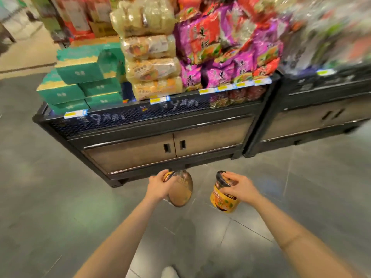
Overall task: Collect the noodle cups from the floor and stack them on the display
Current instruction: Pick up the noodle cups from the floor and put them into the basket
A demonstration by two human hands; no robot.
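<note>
Mid-carry: left hand (158,185) gripping tilted noodle cup (179,189), right hand (240,187) clutching orange cup (223,197). Next, probably lifting both onto far display (140,117).

Arms: both bare from the elbow down, no sleeves in view.
Left hand (158,186): bare, no glove, ring or watch visible.
Right hand (240,188): bare, no glove or ring visible.
Right forearm (291,240): a faint thin line crosses it, too blurred to identify.
Shoe (169,272): white toe at 6 o'clock, mostly cut off.
</note>
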